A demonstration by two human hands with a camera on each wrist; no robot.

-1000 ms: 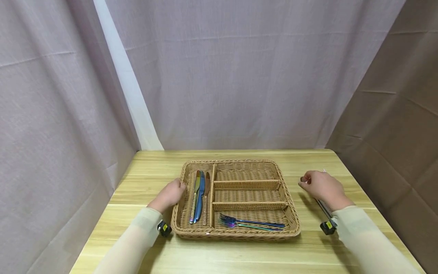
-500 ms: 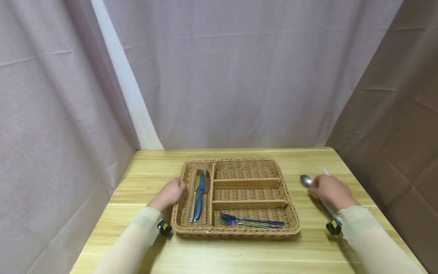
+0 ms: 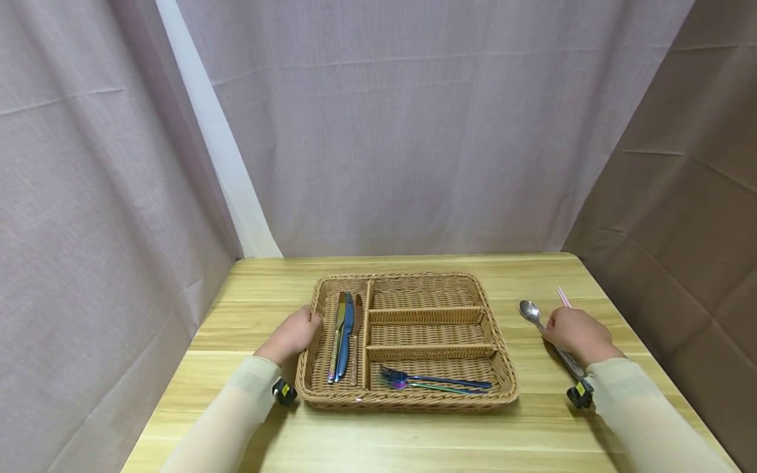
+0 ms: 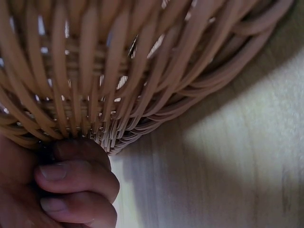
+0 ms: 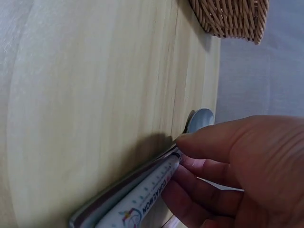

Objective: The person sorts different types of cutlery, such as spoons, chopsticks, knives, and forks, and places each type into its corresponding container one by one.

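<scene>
Spoon (image 3: 529,309), oval-bowled metal, between right fingers (image 5: 211,142), woven basket (image 3: 408,402) in curled left fingers (image 4: 88,178)

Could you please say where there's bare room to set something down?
Free: the brown wicker tray's two farther right compartments; the pale wooden table between tray and silver metal spoon, and before the tray, between the cream sleeves. Crowded: left compartment, with slim metal knives; nearest right one, with iridescent forks; and around the right hand, spoon and pink sticks.
</scene>
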